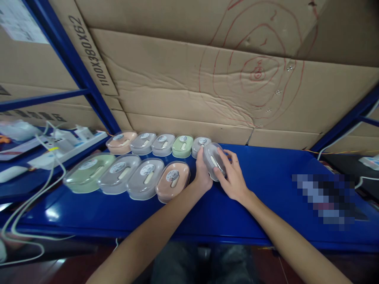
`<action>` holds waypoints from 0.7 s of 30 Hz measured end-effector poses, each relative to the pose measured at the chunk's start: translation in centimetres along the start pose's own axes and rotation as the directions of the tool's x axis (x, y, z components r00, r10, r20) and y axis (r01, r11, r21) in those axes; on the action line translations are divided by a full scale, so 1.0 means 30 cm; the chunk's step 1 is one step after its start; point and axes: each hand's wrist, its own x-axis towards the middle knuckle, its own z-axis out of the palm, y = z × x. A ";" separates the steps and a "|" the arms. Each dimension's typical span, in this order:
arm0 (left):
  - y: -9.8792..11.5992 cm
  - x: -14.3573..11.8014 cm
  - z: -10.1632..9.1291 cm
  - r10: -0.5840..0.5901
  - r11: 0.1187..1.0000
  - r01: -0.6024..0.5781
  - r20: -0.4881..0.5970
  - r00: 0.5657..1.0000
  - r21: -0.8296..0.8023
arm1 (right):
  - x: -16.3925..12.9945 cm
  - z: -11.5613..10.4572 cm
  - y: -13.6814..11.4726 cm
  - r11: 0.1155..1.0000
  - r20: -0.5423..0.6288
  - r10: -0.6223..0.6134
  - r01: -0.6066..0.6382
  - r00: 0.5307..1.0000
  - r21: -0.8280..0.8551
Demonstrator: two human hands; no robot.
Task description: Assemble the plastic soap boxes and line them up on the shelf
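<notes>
Both hands are closing round one clear-lidded case point(213, 161), tilted above the blue shelf point(266, 189) at the right end of the far row; the left hand point(203, 173) is pinching its near-left edge, the right hand point(233, 177) is cupping its right side; it is looking light, rigid and slippery, best held by the long edges; five cases point(162, 144) are lying in the far row, four point(130, 177) in the near row, ten counting the held one.

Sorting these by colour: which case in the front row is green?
The green case at the far left end of the front row; the other three there are grey, grey and pink.
</notes>
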 end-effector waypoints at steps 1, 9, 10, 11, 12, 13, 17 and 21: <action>0.000 -0.002 0.002 0.039 0.999 -0.039 -0.007 0.999 0.007 | -0.001 0.001 0.001 1.000 0.006 0.001 -0.001 1.000 0.003; 0.002 -0.024 0.026 0.160 0.976 -0.153 -0.035 0.987 0.156 | -0.001 -0.010 0.008 0.999 0.008 0.013 -0.014 1.000 0.041; 0.003 -0.025 0.028 0.164 0.975 -0.156 -0.038 0.986 0.159 | 0.002 -0.013 0.010 0.997 0.007 0.020 -0.021 1.000 0.070; 0.004 -0.025 0.030 0.164 0.975 -0.155 -0.042 0.986 0.159 | 0.007 -0.015 0.014 0.993 0.001 0.033 -0.033 0.999 0.114; 0.005 -0.025 0.032 0.160 0.976 -0.151 -0.047 0.986 0.154 | 0.014 -0.017 0.018 0.984 -0.013 0.056 -0.053 0.998 0.171; 0.006 -0.025 0.034 0.152 0.979 -0.143 -0.050 0.987 0.147 | 0.022 -0.019 0.023 0.967 -0.033 0.092 -0.082 0.995 0.241; 0.007 -0.029 0.045 0.124 0.983 -0.116 -0.049 0.991 0.142 | 0.062 -0.027 0.042 0.776 -0.090 0.383 -0.267 0.919 0.571; 0.010 -0.035 0.051 0.092 0.982 -0.087 -0.023 0.996 0.169 | 0.087 -0.048 0.048 0.417 0.171 0.579 -0.469 0.797 0.779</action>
